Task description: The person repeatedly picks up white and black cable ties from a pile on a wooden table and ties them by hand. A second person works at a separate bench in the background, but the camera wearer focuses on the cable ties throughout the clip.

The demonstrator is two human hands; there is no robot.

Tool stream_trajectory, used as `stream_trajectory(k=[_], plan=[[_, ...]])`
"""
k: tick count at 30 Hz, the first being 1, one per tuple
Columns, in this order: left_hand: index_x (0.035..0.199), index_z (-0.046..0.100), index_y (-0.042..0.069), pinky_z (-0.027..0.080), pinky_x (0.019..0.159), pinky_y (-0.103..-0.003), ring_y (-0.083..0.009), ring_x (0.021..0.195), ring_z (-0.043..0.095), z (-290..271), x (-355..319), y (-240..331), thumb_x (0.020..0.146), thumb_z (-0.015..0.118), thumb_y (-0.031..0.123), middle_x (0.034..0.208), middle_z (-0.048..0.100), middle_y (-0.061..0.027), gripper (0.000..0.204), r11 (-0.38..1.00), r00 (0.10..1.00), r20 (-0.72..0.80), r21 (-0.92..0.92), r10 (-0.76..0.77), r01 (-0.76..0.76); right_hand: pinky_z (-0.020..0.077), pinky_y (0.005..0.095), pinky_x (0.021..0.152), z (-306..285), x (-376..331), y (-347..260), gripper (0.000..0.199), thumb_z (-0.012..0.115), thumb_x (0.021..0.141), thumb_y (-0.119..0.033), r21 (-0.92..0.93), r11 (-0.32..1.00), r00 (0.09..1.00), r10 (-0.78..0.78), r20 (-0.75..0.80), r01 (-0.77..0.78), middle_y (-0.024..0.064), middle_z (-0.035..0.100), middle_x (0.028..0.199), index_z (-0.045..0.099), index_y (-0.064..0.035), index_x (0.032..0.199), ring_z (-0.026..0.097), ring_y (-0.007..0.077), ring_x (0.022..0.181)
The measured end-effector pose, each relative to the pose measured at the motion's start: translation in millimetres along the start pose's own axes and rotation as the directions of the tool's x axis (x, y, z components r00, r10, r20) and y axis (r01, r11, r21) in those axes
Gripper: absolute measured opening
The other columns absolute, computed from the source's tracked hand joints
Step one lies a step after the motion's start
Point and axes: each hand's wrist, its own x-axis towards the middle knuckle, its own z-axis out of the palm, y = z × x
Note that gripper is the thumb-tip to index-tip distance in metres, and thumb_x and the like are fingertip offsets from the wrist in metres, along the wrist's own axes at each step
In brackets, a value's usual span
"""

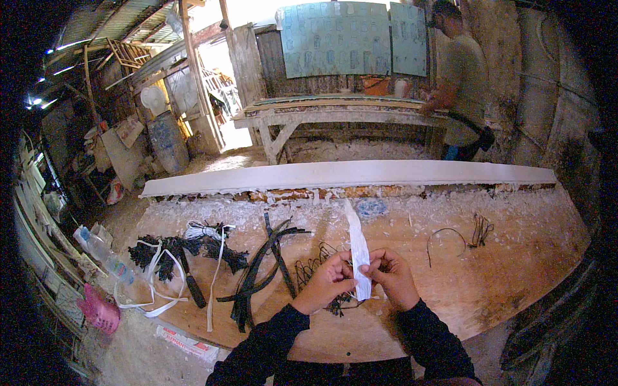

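Note:
A long white strip (357, 251), of paper or thin fabric, stands upright between my hands over the plywood board (412, 289). My left hand (329, 281) pinches its lower left edge between thumb and fingers. On the other edge, the thumb and fingers of my right hand (391, 278) close on it too. A tangle of dark wire (309, 265) lies under and beside my left hand. Left of that are black strips (257, 270), a dark-handled tool (194, 289), loose white ribbon (154, 276) and a bundle of black frayed ties (158, 256).
A long white moulding (347, 175) spans the board's far edge, with plaster crumbs before it. Thin wire coils (479, 230) lie at right. A plastic bottle (106, 254) and pink container (100, 309) sit at left. Another person (465, 77) stands at the back workbench (335, 114).

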Motion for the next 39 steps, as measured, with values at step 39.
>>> stream_trajectory(k=[39], plan=[[0.085,0.059,0.003,0.043,0.053,-0.019,-0.0054,0.06,0.053,-9.4,2.2,2.9,0.081,0.06,0.016,0.07,0.059,-0.0002,0.014,0.997,0.926,-0.371,-0.004,0.067,-0.074,0.0428,0.0201,0.051,0.5,-6.1,5.1,0.018,0.064,0.079,-0.021,-0.091,0.971,0.87,0.238,0.432,-0.22,0.0005,0.057,0.07,0.055,-0.0059,0.083,0.055,0.0086,0.059]])
